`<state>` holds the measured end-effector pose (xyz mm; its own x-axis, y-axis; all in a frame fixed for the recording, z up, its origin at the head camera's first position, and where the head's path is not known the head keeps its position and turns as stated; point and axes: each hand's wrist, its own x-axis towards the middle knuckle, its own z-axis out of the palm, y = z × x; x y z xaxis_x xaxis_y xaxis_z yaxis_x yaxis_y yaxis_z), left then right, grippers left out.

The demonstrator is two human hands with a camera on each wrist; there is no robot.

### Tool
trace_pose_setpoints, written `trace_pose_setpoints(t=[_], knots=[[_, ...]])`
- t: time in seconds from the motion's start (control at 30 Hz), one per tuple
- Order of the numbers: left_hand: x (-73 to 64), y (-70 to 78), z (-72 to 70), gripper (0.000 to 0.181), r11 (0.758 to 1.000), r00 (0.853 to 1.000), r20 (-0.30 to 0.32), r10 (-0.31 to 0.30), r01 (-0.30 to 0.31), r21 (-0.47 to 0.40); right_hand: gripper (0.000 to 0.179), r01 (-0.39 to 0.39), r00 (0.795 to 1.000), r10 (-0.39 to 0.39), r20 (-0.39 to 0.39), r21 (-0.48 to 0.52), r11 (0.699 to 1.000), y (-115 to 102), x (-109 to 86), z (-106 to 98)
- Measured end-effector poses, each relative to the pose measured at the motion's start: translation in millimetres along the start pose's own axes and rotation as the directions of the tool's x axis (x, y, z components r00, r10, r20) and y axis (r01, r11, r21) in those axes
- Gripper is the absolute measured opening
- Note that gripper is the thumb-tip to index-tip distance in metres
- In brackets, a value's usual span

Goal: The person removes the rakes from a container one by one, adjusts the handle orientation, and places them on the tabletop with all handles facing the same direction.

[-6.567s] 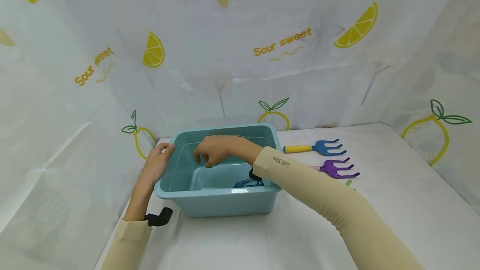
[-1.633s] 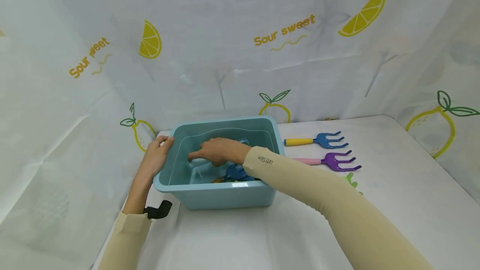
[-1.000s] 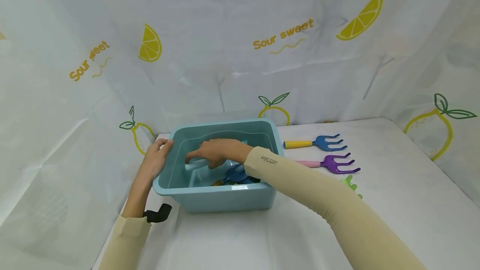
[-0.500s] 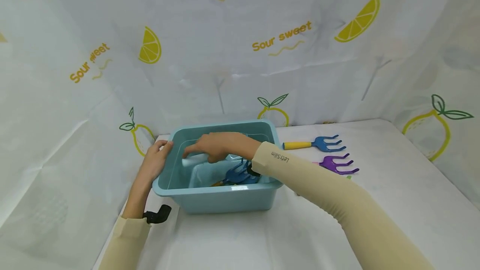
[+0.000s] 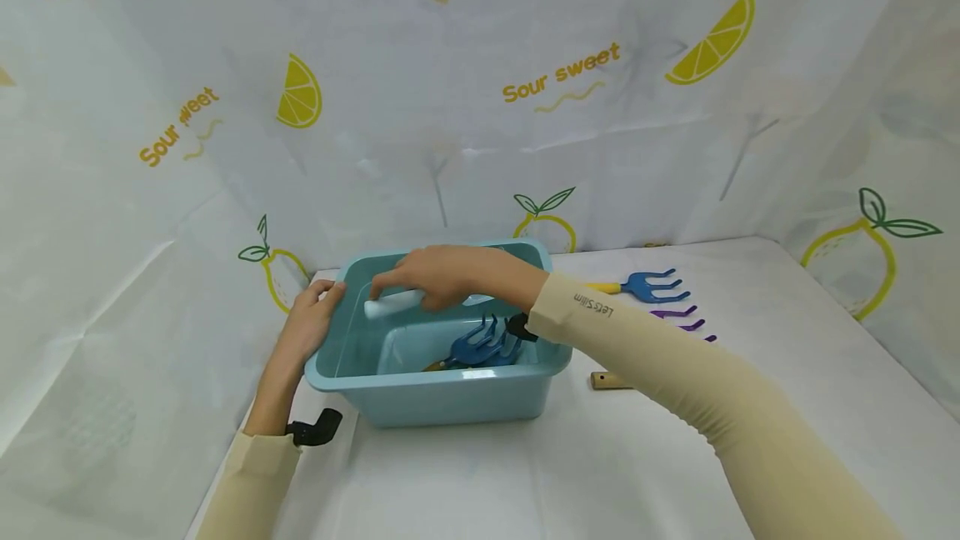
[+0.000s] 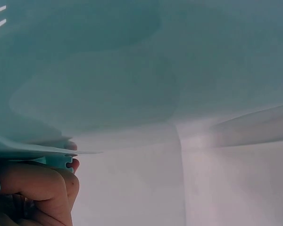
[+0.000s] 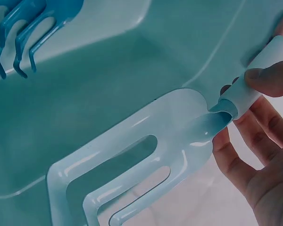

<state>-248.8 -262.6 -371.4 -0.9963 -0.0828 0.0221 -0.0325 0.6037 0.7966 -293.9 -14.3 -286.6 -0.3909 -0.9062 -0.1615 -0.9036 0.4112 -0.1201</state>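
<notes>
My left hand (image 5: 313, 315) grips the left rim of a light blue plastic basin (image 5: 442, 398); in the left wrist view its curled fingers (image 6: 42, 183) hook under the edge. My right hand (image 5: 442, 273), above the basin, holds a pale blue hand rake by its whitish handle (image 5: 393, 304). In the right wrist view the rake's head (image 7: 179, 117) slants down with its bent tines, and thumb and fingers close round the handle. Dark blue hand rakes (image 5: 476, 347) lie on the basin's floor, partly hidden by the front wall.
Right of the basin, on the white-covered table (image 5: 450, 490), lie a blue hand rake (image 5: 648, 286) with a yellow handle, purple tines (image 5: 693, 324) and a wooden handle end (image 5: 611, 381). My right sleeve (image 5: 675, 365) hides parts of these. A lemon-print sheet (image 5: 420, 107) hangs behind.
The right hand has lifted with the pale blue rake and shifted slightly right. Its sleeve now uncovers the wooden handle and hides more of the purple rake. Dark blue rakes in the basin show more fully.
</notes>
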Motion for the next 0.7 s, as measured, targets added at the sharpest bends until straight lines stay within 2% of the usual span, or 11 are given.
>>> trace_pose_setpoints(t=[0.4,0.7], knots=[[-1.5,1.2,0.3,0.061,1.000,1.000,0.004,-0.005,0.005,-0.006,0.069,0.002,0.997,-0.005,-0.071,-0.048,0.999,-8,-26.7,-21],[-1.5,1.4,0.7,0.060,1.000,1.000,-0.009,0.002,-0.002,-0.002,0.065,-0.002,0.987,-0.010,-0.159,-0.073,0.997,-9,-60.9,-35]])
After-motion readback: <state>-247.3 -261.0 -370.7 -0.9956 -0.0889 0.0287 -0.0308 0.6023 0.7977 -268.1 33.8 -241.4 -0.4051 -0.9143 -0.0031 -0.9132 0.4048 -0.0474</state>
